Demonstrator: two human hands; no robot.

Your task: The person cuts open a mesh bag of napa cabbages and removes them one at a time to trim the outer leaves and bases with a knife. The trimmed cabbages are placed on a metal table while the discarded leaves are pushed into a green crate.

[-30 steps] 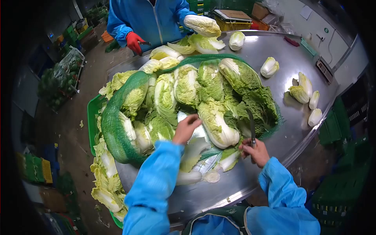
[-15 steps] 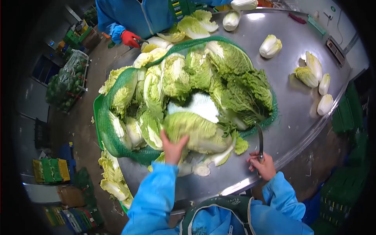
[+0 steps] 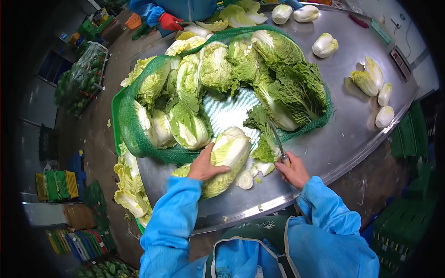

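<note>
Head view: one cabbage (image 3: 232, 153) is at the near edge of the worktop (image 3: 320, 150), by the near rim of a green net (image 3: 132, 123). It is long and plump, pale yellow-green with broad white ribs along its right side; the leaves are wrinkled and closely wrapped. It lies at a slant, its upper end toward the net opening and its lower end toward the near edge. Whether its underside rests fully on the worktop cannot be told.

The left hand (image 3: 204, 166) grasps the cabbage from its left side. The thumb lies across the upper surface; the other fingers run along the left flank, their tips partly hidden.

The right hand (image 3: 293, 170), to the right of the cabbage and clear of it, has its fingers closed around the handle of a knife (image 3: 275, 134). The curved blade points toward the far edge and passes over a loose green leaf (image 3: 265, 147). A round pale stem piece (image 3: 244, 180) sits between the cabbage and the right hand.

Further whole cabbages (image 3: 215, 67) fill the net. Small pale heads (image 3: 384, 116) are set out near the right edge. At the far edge, left of centre, a co-worker's red glove (image 3: 170, 21) is visible.
</note>
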